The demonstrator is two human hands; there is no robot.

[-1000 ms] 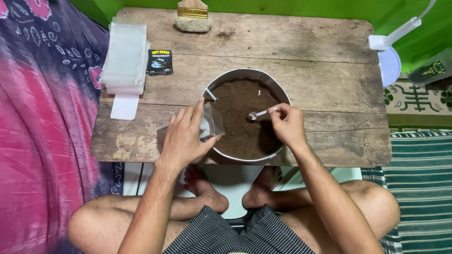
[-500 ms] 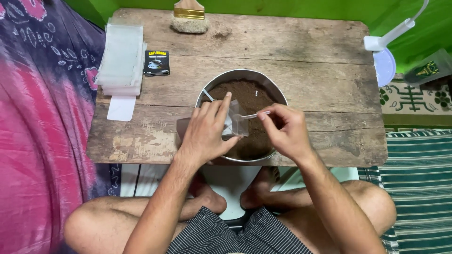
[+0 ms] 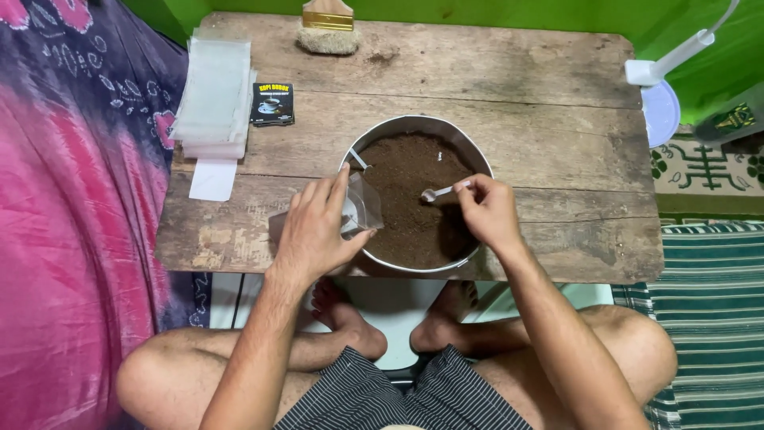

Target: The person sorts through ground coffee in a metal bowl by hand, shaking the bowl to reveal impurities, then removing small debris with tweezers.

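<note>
I see left hand [image 3: 314,231] grip holding a clear pouch [image 3: 360,209] at the bowl [image 3: 477,159] rim, right hand [image 3: 487,211] pinching a small spoon [image 3: 442,192] (now dipped lower into brown powder [image 3: 410,167] than before), wooden tabletop [image 3: 517,87]

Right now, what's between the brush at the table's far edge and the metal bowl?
Head view: only bare wooden table between the brush and the metal bowl, apart from a dark powdery smudge on the planks near the brush.
</note>
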